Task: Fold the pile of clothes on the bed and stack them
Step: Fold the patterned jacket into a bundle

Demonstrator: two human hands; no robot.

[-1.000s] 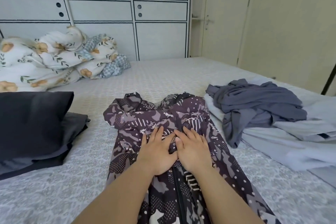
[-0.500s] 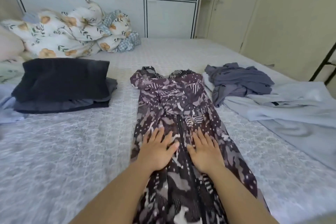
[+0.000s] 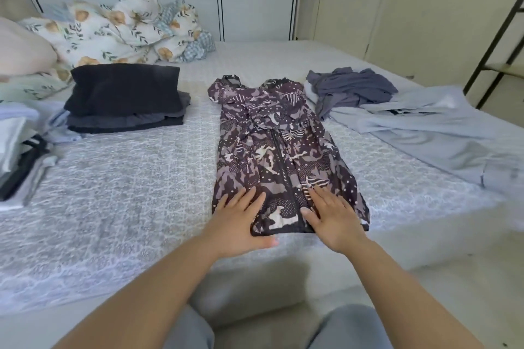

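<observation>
Patterned dress (image 3: 279,147) flat on bed (image 3: 119,193); left hand (image 3: 239,221) and right hand (image 3: 334,217) flat on hem, grip released; no legible writing

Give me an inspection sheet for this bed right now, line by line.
Surface: bed, patterned grey cover.
Job's things: patterned dress laid flat, lengthwise; dark folded stack to its left; unfolded grey top and pale blue garment to its right.
Clutter: floral quilt bunched at far left; more clothes at left edge.
Grips: left hand and right hand flat on the dress hem.
Cables: nothing seen.
Surroundings: cupboard doors behind.
</observation>
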